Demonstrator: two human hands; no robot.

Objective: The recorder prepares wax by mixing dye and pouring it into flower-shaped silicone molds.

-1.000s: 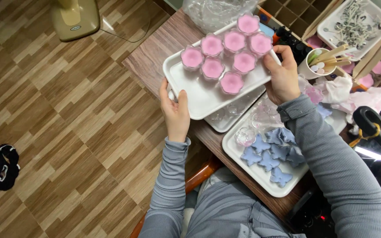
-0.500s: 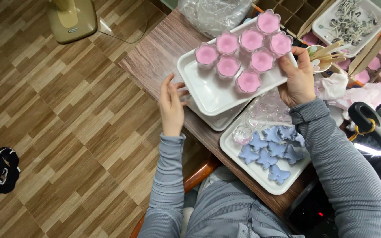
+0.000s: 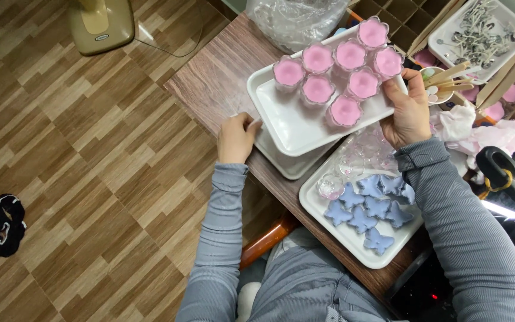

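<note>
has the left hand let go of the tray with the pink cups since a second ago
Yes. The left hand has slid off the top tray to the lower tray's corner, nearer the table edge.

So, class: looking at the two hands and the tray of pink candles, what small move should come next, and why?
Probably lower the right hand: it holds the white tray of pink candles tilted over a second tray, while the left hand rests at the lower tray's corner.

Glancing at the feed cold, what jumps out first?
The white tray of pink flower-shaped candles at top centre, gripped at its far edge by the right hand. The left hand touches a second tray underneath. Blue butterfly candles lie on a nearer tray.
</note>
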